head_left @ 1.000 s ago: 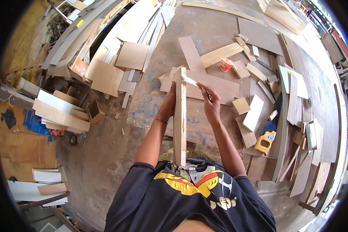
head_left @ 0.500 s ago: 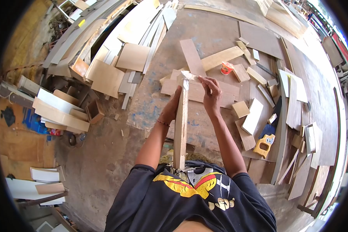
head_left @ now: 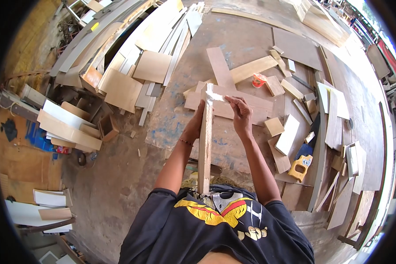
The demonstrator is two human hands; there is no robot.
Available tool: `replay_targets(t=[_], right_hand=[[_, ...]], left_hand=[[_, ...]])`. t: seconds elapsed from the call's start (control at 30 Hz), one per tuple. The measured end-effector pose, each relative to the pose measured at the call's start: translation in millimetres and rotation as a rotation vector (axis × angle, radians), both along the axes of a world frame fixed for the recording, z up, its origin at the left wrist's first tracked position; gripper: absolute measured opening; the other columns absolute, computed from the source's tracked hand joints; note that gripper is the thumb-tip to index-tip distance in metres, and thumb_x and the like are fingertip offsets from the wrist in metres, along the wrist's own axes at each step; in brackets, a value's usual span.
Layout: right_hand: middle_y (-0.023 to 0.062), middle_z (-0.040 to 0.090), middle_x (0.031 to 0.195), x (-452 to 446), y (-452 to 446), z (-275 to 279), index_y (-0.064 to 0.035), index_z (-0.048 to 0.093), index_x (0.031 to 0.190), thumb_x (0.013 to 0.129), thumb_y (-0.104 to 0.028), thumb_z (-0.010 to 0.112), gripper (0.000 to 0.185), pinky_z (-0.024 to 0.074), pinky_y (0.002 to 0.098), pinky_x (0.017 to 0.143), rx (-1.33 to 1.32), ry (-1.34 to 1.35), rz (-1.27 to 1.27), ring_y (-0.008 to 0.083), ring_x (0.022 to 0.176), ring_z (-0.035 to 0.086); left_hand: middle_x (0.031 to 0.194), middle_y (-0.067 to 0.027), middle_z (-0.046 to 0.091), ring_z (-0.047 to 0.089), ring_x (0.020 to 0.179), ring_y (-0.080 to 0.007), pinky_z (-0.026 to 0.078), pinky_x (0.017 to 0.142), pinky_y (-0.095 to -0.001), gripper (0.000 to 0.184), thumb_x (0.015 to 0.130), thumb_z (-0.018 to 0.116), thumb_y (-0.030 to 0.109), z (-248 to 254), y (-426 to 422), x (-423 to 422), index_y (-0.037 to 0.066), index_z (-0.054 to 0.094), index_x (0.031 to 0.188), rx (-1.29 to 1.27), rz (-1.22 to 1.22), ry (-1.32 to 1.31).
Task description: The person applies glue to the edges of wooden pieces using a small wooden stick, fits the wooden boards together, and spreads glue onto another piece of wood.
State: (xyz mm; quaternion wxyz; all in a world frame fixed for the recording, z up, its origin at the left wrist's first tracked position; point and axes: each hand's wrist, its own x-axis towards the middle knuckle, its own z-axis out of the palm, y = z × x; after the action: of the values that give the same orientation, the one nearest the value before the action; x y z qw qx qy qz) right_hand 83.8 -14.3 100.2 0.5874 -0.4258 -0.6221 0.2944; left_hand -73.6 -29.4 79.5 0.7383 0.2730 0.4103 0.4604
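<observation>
a broad brown counter (head_left: 246, 39) spreads toward twelve o'clock. a long wooden bar (head_left: 205, 149) runs through the middle, six to twelve. a yellow-handled saw (head_left: 300, 169) lies near four. the left hand (head_left: 195, 124) clasps the bar's nine-o'clock side; apart, at two, the right hand (head_left: 242, 115) pinches a white-smeared spreader (head_left: 218, 97) against its far end.

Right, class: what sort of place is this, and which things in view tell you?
Probably a carpentry workshop: a yellow-handled handsaw lies among wood offcuts on the worktable, and a jumble of boards is heaped to its left.
</observation>
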Motion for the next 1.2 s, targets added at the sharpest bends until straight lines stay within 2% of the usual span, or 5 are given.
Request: replay_targets(t=[0.2,0.6,0.77,0.93,1.2], right_hand=[[0.0072,0.061,0.097,-5.0,17.2,4.0,-0.0023,0.065,0.102,0.087,0.004,0.05,0.022,0.042,0.0225,0.083,-0.044,0.088,-0.032,0.0132,0.091,0.057],[0.0097,0.061,0.085,10.5,-25.8,-0.7,-0.0053,0.068,0.093,0.081,0.007,0.053,0.023,0.0459,0.0269,0.07,0.001,-0.199,0.02,0.0217,0.077,0.058],[0.0059,0.064,0.087,26.6,-43.2,-9.9,-0.0036,0.064,0.098,0.089,0.002,0.047,0.02,0.0431,0.0224,0.073,-0.15,-0.087,0.308,0.0106,0.076,0.055],[0.0057,0.063,0.076,12.1,-9.9,14.2,-0.0032,0.064,0.099,0.091,-0.005,0.048,0.018,0.0431,0.0225,0.071,-0.134,-0.049,0.078,0.0083,0.074,0.056],[0.0113,0.06,0.076,-1.3,25.3,11.4,-0.0039,0.064,0.095,0.083,0.005,0.05,0.021,0.0464,0.0288,0.065,0.012,-0.129,0.082,0.0195,0.071,0.059]], left_hand=[[0.049,0.0038,0.039,0.034,0.038,-0.0071,0.027,0.036,-0.0202,0.061,0.084,0.033,0.068,3.7,0.7,3.4,0.011,0.054,0.094,-0.011,-0.037,-0.098],[0.05,0.0037,0.043,0.039,0.039,-0.0073,0.03,0.037,-0.0198,0.063,0.081,0.037,0.07,-10.1,3.8,-4.8,0.01,0.054,0.09,-0.076,0.065,-0.003],[0.052,0.0036,0.044,0.039,0.039,-0.0074,0.03,0.037,-0.0194,0.063,0.081,0.038,0.07,-3.0,2.5,-3.4,0.01,0.054,0.089,-0.057,0.111,0.007],[0.052,0.003,0.043,0.039,0.04,-0.0082,0.03,0.037,-0.0196,0.063,0.08,0.039,0.071,-9.1,5.4,-4.3,0.01,0.052,0.091,-0.047,0.01,-0.039],[0.052,0.0032,0.042,0.04,0.043,-0.0077,0.03,0.038,-0.0195,0.062,0.08,0.039,0.07,-2.1,2.8,2.0,0.012,0.052,0.092,-0.022,0.044,0.044]])
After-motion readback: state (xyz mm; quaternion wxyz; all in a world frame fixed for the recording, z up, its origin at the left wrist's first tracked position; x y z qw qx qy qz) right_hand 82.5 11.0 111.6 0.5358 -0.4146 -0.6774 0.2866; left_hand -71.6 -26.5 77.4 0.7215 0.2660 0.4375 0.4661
